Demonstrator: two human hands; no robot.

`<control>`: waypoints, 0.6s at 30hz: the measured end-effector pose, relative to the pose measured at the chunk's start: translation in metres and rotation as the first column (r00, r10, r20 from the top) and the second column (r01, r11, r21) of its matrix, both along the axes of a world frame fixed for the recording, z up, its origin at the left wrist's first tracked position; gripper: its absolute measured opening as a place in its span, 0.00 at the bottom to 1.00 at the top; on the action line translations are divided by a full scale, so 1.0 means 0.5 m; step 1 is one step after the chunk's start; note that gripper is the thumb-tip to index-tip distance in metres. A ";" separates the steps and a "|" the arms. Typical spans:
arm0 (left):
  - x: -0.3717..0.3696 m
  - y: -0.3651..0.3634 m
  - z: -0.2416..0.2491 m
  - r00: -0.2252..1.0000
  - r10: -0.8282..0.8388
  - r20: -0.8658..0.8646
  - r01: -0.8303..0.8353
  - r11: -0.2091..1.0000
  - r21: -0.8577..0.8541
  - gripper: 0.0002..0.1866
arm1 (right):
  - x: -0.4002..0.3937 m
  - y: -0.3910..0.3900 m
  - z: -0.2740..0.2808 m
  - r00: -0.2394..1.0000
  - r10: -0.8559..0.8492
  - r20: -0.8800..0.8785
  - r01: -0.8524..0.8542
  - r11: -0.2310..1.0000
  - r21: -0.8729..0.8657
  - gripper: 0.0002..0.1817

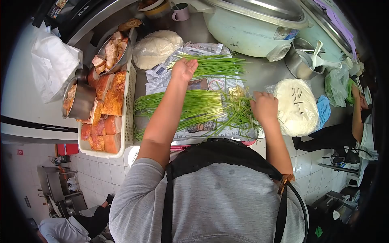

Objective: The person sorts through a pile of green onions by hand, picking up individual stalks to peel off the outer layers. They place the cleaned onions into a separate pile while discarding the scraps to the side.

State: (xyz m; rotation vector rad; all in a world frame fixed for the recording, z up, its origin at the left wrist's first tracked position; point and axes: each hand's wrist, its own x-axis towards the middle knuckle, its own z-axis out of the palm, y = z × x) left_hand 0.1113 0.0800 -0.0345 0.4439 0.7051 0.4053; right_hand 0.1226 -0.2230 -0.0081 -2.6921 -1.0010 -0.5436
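Green chives lie on newspaper in two bundles. Over the left part of the far bundle is my left hand, fingers extended and close together; I see nothing held in it. The larger near bundle stretches beneath my left forearm. At its right end is a loose heap of trimmings and bent stalks. My right hand is at the right edge of this heap, its fingers curled inward. What those fingers hold, if anything, is hidden.
A white basket of roasted pork pieces stands left, with metal bowls. A dough-like bag lies behind. A big lidded tub stands at the back. Right are a marked white bag, a metal pot and a co-worker's arm.
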 end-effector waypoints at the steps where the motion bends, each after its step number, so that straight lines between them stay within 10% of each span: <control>1: -0.003 -0.007 0.008 1.000 -0.005 -0.027 0.005 1.000 -0.019 0.20 | -0.017 0.016 0.010 0.996 0.033 -0.086 -0.035 0.999 -0.020 0.06; 5: -0.036 -0.034 0.025 0.991 -0.115 -0.071 0.119 0.991 0.055 0.19 | -0.075 0.069 -0.032 0.870 0.453 -0.194 -0.455 0.890 0.033 0.04; 10: -0.083 -0.056 0.053 0.935 -0.355 -0.019 0.343 0.886 0.313 0.17 | -0.112 0.111 -0.081 0.877 0.474 -0.077 -0.476 0.880 -0.008 0.04; 18: -0.176 -0.119 0.051 0.613 -0.659 -0.435 0.755 0.327 0.568 0.14 | -0.072 0.095 -0.012 0.827 0.547 -0.131 -0.515 0.829 0.218 0.02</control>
